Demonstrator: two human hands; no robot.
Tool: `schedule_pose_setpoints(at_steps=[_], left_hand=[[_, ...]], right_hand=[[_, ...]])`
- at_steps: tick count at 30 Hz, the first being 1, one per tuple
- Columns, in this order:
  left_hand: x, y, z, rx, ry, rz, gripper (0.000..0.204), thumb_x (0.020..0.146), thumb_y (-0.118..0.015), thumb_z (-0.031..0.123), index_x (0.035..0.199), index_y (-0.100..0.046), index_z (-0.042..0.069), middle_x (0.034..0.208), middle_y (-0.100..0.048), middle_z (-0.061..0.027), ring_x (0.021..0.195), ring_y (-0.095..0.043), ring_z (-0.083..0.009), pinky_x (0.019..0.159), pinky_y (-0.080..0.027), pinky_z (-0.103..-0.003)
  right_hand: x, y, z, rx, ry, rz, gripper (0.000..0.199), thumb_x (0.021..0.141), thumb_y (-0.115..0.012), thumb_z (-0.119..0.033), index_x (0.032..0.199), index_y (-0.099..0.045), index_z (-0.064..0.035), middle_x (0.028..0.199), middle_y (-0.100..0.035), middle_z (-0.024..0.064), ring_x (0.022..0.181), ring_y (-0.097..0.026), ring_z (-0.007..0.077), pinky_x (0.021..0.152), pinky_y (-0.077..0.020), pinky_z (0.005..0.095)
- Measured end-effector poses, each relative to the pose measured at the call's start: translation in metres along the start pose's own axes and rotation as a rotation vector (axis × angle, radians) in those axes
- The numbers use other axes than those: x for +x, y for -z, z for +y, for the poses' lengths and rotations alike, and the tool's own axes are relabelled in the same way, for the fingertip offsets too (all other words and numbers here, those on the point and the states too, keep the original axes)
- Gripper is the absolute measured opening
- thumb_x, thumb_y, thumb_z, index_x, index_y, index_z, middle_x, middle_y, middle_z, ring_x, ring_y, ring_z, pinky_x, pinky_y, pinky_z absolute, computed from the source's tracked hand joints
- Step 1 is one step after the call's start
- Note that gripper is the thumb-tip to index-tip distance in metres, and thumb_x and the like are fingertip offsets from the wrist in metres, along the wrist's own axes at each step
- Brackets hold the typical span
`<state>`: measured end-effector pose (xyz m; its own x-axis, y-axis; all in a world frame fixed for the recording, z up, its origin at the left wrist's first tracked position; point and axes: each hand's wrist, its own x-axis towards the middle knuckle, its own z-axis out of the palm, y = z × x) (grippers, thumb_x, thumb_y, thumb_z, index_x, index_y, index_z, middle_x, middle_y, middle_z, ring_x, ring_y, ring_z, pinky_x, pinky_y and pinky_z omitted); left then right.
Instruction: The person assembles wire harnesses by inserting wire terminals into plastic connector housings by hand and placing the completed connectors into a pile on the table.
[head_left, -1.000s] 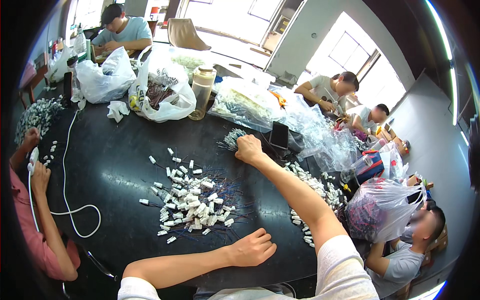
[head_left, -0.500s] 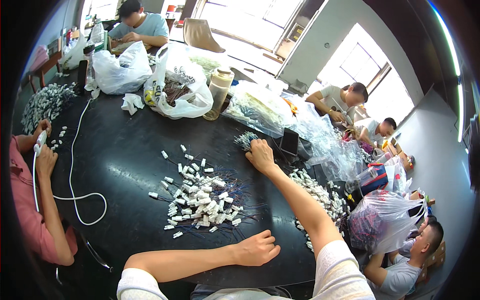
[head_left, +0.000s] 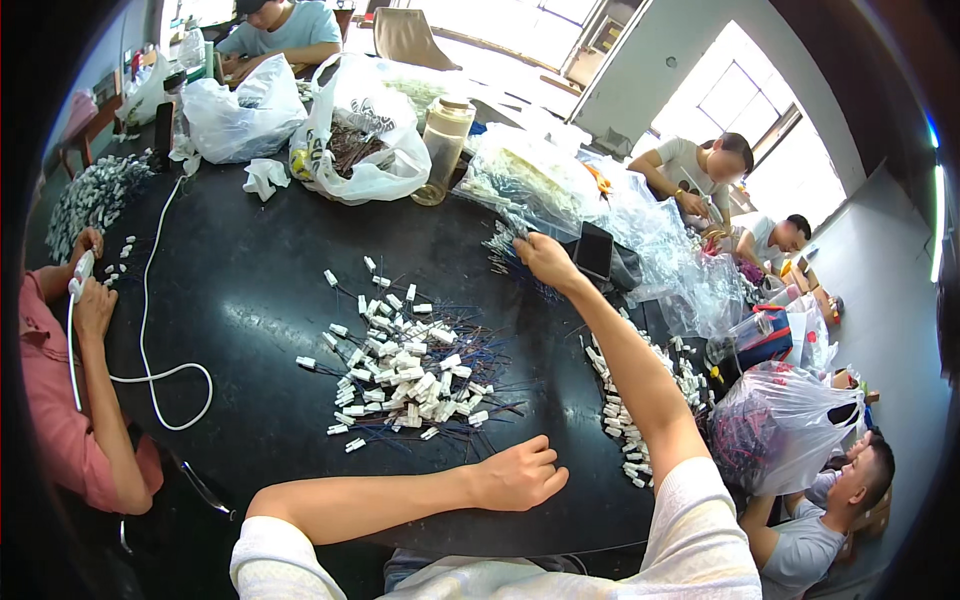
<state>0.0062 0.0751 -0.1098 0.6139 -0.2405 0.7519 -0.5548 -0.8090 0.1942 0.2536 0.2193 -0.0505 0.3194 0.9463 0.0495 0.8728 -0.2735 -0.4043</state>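
Observation:
My right hand (head_left: 550, 264) reaches to the far side of the black table, fingers closed on a bundle of thin wires (head_left: 497, 250) with pale tips. Some dark strands show beneath the hand. Near the front edge, my left hand (head_left: 520, 475) rests on the table with its fingers curled in; no object shows in it. Between my arms and the far side lies a pile of white connectors (head_left: 410, 370) with thin dark wires attached. Beside my right forearm is a second heap of white connectors (head_left: 632, 440), partly hidden by the arm.
Behind my right hand lie a dark phone (head_left: 594, 250) and clear plastic sheeting (head_left: 650, 235). A bottle (head_left: 444, 150) and white plastic bags (head_left: 245, 115) stand at the back. On the left, a co-worker's hands (head_left: 95, 300) are near a white power strip (head_left: 80, 276) and its cable. Other people sit around.
My right hand has shifted slightly right and nearer, and the wires by it look more spread out. The whole view has moved a little. My left hand keeps its place on the table.

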Motion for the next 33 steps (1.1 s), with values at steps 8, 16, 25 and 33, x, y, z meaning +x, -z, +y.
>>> schedule_pose_setpoints(at_steps=[8, 16, 25, 33], left_hand=[[0.004, 0.004, 0.004, -0.069, 0.091, 0.002, 0.019, 0.067, -0.062, 0.004, 0.084, -0.058, -0.004, 0.064, -0.052, -0.0066, 0.065, -0.054, -0.0198, 0.063, -0.042, -0.031], [0.055, 0.035, -0.012, -1.077, 1.119, 0.709, 0.017, 0.088, -0.044, 0.008, 0.095, -0.055, -0.003, 0.080, -0.057, -0.0082, 0.086, -0.059, -0.0225, 0.078, -0.048, -0.034], [0.070, -0.018, -0.088, -2.280, 0.237, 0.681, 0.028, 0.091, -0.030, 0.018, 0.091, -0.053, 0.002, 0.093, -0.059, -0.0095, 0.093, -0.057, -0.0206, 0.087, -0.045, -0.041], [0.126, -0.014, -0.012, -1.902, 1.232, 1.103, 0.025, 0.090, -0.029, 0.014, 0.086, -0.053, 0.007, 0.096, -0.058, -0.0069, 0.094, -0.057, -0.0190, 0.086, -0.046, -0.037]], right_hand=[[-0.002, 0.030, 0.008, 0.903, -0.099, -0.119, 0.029, 0.092, -0.047, -0.027, 0.073, -0.051, -0.0052, 0.067, -0.058, 0.0087, 0.054, -0.050, 0.0148, 0.052, -0.0426, 0.0279], [-0.064, 0.054, -0.018, 1.795, -0.133, -0.311, 0.021, 0.093, -0.046, -0.027, 0.086, -0.047, -0.0067, 0.054, -0.028, -0.0047, 0.041, -0.023, 0.0042, 0.037, -0.0208, 0.0216], [-0.190, 0.048, -0.077, 1.648, 0.168, 0.312, 0.031, 0.087, -0.059, -0.022, 0.065, -0.043, -0.0078, 0.050, -0.037, -0.0026, 0.039, -0.031, 0.0076, 0.036, -0.0242, 0.0233], [-0.240, 0.047, -0.066, 1.308, 0.159, 0.635, 0.011, 0.081, -0.063, -0.012, 0.079, -0.056, -0.0025, 0.062, -0.057, 0.0045, 0.058, -0.057, 0.0132, 0.062, -0.0476, 0.0273]])
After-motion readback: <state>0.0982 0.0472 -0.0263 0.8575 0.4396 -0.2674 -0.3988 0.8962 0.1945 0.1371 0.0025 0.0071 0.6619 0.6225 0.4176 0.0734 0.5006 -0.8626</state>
